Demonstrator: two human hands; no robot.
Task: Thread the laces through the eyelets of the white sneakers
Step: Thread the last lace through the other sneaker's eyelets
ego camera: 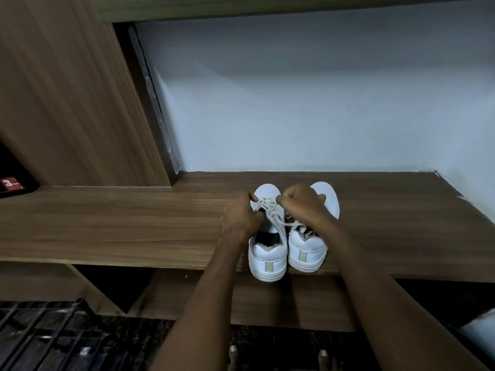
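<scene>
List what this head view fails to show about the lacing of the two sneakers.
- Left sneaker eyelets: too small, partly behind the left hand.
- Right sneaker lacing: covered by the right hand and forearm.
- Lace ends: hidden inside both hands.
- Red label: cut off by the left edge, blurred.

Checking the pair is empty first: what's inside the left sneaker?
The left sneaker opening shows only a dark lining. The left hand and tongue cover the front, so the toe area is hidden.

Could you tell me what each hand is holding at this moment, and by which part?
Both hands work the grey-white lace of the left white sneaker: the right hand pinches a strand near the front eyelets; the left hand grips at the sneaker's side, exact hold hidden.
</scene>
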